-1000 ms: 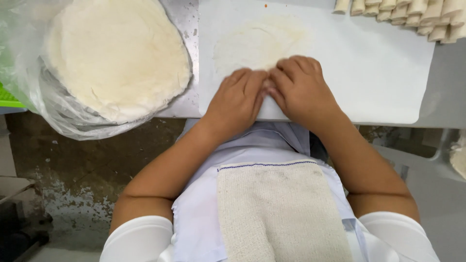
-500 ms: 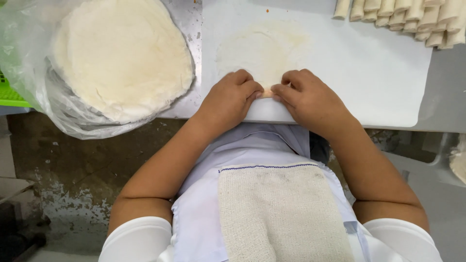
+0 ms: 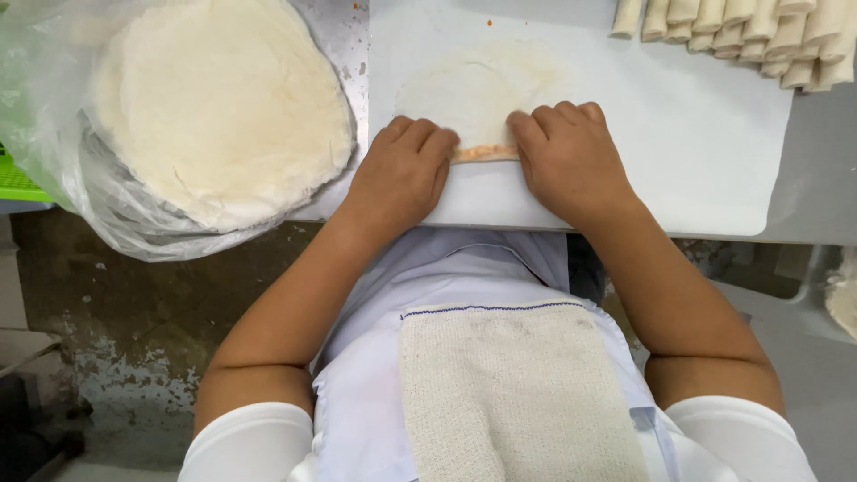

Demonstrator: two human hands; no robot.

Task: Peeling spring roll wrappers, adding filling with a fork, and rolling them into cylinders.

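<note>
Head view: the white board (image 3: 696, 170) serves as the landmark. Its near edge runs just past the table edge, close to the person's body, and its left edge lies beside a steel strip of table (image 3: 344, 54). A thin round wrapper (image 3: 478, 89) lies flat on the board's left half, towards the near edge. The near rim of the wrapper is turned over an orange filling (image 3: 486, 153), which shows as a narrow strip between the two hands.

The left hand (image 3: 402, 174) rests on the board at the wrapper's near left end, fingers bent and pressed down on the folded rim. The right hand (image 3: 571, 156) sits at the near right end, fingers curled together, tips pushing on the same fold. Neither hand lifts or encloses anything; both press flat.

Beyond the wrapper the board lies bare up to its far edge, and bare board runs to the right of the right hand. A row of rolls (image 3: 750, 36) crowds the board's far right corner. Left of the board, a stack of wrappers (image 3: 223, 107) sits in a clear bag (image 3: 71, 187) that overhangs the table edge. A towel (image 3: 518, 393) lies on the person's lap, below the board's near edge.
</note>
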